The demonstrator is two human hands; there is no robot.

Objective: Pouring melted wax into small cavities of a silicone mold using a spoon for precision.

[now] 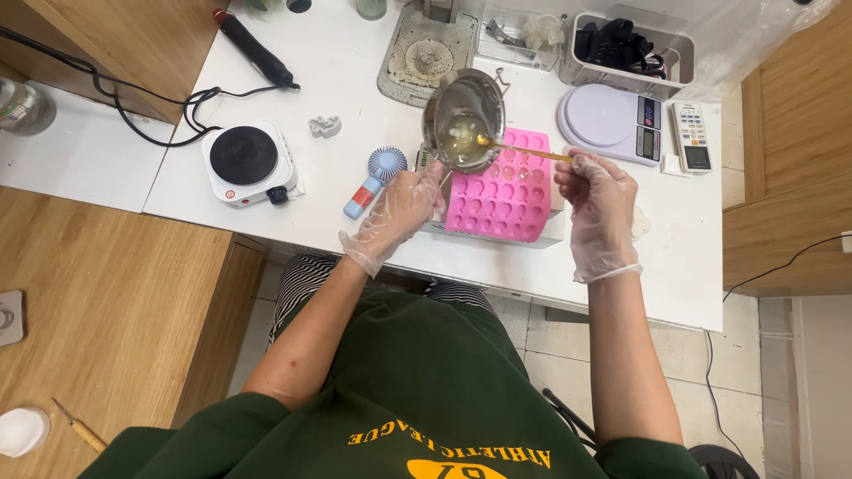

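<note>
My left hand, in a clear glove, holds the handle of a small metal pouring pot lifted above the table. Clear yellowish liquid sits inside the pot. My right hand, also gloved, grips a thin yellow stick whose tip dips into the liquid. Under the pot lies a pink silicone mould with many round cavities; some at its far end look filled. The mould rests on a white block on the white table.
A small white hotplate with a black top stands at the left, its cable trailing back. A blue-and-red tube and ribbed blue ball lie beside my left hand. A lilac digital scale, remote control and storage bins sit at right.
</note>
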